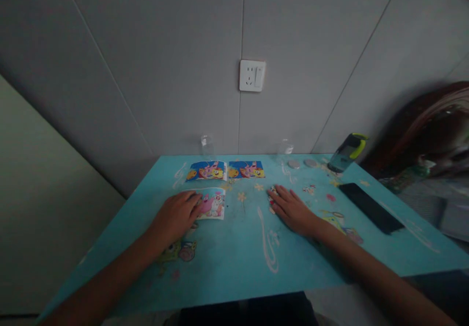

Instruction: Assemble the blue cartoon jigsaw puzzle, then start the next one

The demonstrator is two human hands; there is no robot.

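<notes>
Head view: left hand (178, 217) flat, palm down, on the near cartoon card (212, 204) on the worktop (234, 262); right hand (292, 209) flat, open, gripping nothing, small piece (271, 200) under its fingertips. Card-laying step; next calls for pinching up the piece.

The left hand (176, 217) lies flat on the near card (211, 204), behind which two cards (225, 170) sit side by side. The right hand (292, 208) rests on the table (227, 262), with a phone (371, 207) to its right.

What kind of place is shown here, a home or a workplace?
Probably a home, perhaps a child's room: a small turquoise table printed with cartoon figures stands against a plain grey wall with a power socket. Cartoon picture cards lie on it, beside a black phone.
</notes>
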